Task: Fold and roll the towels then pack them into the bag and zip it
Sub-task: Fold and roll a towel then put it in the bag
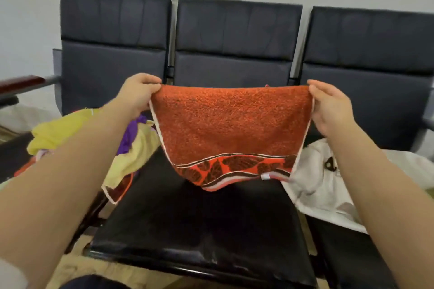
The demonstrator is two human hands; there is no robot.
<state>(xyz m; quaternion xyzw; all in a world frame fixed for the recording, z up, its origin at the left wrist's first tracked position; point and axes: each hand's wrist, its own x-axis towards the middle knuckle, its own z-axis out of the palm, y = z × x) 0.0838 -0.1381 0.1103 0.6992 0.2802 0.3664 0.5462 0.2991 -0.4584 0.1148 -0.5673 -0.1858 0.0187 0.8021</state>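
An orange towel with a dark leaf-patterned border hangs in the air above the middle seat, stretched between both hands. My left hand pinches its upper left corner. My right hand pinches its upper right corner. The towel looks doubled over, its patterned hem hanging lowest. A pile of other towels, yellow, purple and orange, lies on the left seat. A white bag lies crumpled on the right seat, its zip not visible.
A row of three black padded seats with dark backrests stands against a pale wall. A wooden armrest juts out at the far left. The middle seat's shiny cushion lies directly below the towel.
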